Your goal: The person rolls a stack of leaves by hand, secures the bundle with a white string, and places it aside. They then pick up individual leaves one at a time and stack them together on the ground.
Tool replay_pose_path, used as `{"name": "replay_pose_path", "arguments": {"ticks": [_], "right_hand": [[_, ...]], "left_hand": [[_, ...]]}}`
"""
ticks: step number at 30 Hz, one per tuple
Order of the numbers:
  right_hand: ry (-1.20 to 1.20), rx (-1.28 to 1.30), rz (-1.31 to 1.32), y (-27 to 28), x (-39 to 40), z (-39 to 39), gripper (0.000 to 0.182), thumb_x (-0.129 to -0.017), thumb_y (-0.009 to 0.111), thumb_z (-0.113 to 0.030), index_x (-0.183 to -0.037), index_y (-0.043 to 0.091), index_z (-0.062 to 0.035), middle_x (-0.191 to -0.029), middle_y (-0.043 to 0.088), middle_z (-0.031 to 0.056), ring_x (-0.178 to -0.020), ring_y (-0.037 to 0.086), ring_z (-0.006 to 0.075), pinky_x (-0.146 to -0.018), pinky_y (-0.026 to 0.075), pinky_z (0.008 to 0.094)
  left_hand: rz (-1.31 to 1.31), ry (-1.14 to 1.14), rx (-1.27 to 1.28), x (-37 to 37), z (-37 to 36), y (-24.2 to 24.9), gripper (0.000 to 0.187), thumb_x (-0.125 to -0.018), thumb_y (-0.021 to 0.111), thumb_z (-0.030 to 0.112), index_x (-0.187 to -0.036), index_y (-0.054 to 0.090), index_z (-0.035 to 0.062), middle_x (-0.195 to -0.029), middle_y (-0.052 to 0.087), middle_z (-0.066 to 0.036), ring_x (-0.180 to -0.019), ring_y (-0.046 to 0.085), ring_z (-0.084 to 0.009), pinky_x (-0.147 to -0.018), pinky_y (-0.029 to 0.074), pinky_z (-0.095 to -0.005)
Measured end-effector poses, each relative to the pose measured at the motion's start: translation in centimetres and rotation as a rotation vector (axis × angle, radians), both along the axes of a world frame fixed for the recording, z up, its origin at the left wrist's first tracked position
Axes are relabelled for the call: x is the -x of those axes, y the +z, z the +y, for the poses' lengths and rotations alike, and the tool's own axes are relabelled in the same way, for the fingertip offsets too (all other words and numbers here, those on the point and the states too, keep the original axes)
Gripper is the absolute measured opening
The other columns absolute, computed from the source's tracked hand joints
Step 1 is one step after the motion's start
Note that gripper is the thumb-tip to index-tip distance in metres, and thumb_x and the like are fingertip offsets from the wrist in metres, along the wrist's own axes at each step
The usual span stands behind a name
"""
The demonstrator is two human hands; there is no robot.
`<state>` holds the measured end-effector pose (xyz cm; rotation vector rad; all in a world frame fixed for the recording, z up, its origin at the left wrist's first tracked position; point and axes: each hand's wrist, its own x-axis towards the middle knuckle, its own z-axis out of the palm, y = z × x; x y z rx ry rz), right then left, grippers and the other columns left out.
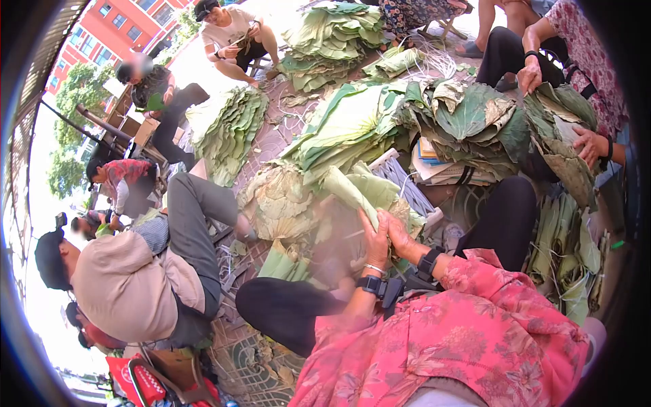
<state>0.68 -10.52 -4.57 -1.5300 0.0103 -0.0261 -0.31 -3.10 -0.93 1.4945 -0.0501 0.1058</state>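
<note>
Both hands meet at the near end of a folded lotus leaf bundle [352, 193], just in front of the knees. The left hand [375, 243] wraps its fingers around the bundle's lower end; the right hand [400, 237] presses against it from the other side, touching the left. The bundle's long axis runs up and leftward away from the hands, over a stack of flattened leaves [278, 200].

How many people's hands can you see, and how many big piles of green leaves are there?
Wearer's own hands on the folded pale green leaf bundle: 2 (left hand, right hand)
Hands of the neighbour in the flowered sleeve: 2 ()
Large stacks of flat green leaves: 4 ()
Total: 8
</note>
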Motion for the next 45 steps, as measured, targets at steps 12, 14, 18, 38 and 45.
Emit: {"name": "replay_pose_path", "arguments": {"ticks": [12,14,18,38,45], "right_hand": [[-0.133,0.429,0.086,3.6,2.2,-1.3,0.038,-0.089,0.042,-0.031,-0.106,0.052,0.0017,-0.088,0.057,0.0273,-0.084,0.058,0.0361,-0.073,0.045,0.0413],[-0.166,0.329,0.196,2.2,1.9,-1.9,0.035,-0.088,0.047,-0.031,-0.097,0.057,0.0011,-0.085,0.061,0.0219,-0.078,0.060,0.0290,-0.070,0.046,0.0372],[-0.163,-0.213,0.360,-1.5,1.3,-3.5,0.027,-0.088,0.053,-0.028,-0.090,0.061,-0.0019,-0.084,0.058,0.0000,-0.075,0.051,0.0085,-0.065,0.044,0.0258],[-0.378,0.152,0.188,6.6,3.1,-9.8,0.027,-0.078,0.058,-0.018,-0.097,0.058,0.0024,-0.087,0.061,0.0105,-0.068,0.060,0.0172,-0.062,0.047,0.0291],[-0.228,0.802,-0.354,8.5,3.9,-7.8,0.029,-0.073,0.063,-0.024,-0.095,0.057,-0.0048,-0.094,0.056,0.0106,-0.089,0.054,0.0297,-0.078,0.043,0.0378]], "left_hand": [[-0.023,-0.130,-0.163,0.4,-0.4,1.7,0.076,-0.089,0.037,0.051,-0.138,0.012,-0.0007,-0.136,0.025,-0.019,-0.124,0.027,-0.0273,-0.102,0.021,-0.0333],[-0.134,-0.009,-0.483,-0.4,-0.9,-0.4,0.079,-0.088,0.035,0.054,-0.137,0.012,-0.0035,-0.143,0.008,-0.024,-0.134,0.010,-0.0333,-0.106,0.011,-0.0382],[-0.181,-0.087,-0.731,-0.7,-2.0,-0.1,0.081,-0.087,0.027,0.060,-0.138,0.013,-0.0006,-0.144,0.006,-0.024,-0.134,0.003,-0.0365,-0.106,0.007,-0.0438],[0.356,-0.162,-0.517,-4.1,-6.3,0.1,0.066,-0.089,0.035,0.047,-0.135,0.026,-0.0010,-0.147,0.007,-0.014,-0.136,-0.001,-0.0290,-0.104,0.004,-0.0532],[0.327,-0.283,-0.089,-6.2,-3.5,-2.7,0.060,-0.070,0.047,-0.003,-0.129,0.037,-0.0048,-0.145,0.012,-0.020,-0.135,0.012,-0.0256,-0.104,0.020,-0.0270]]}}
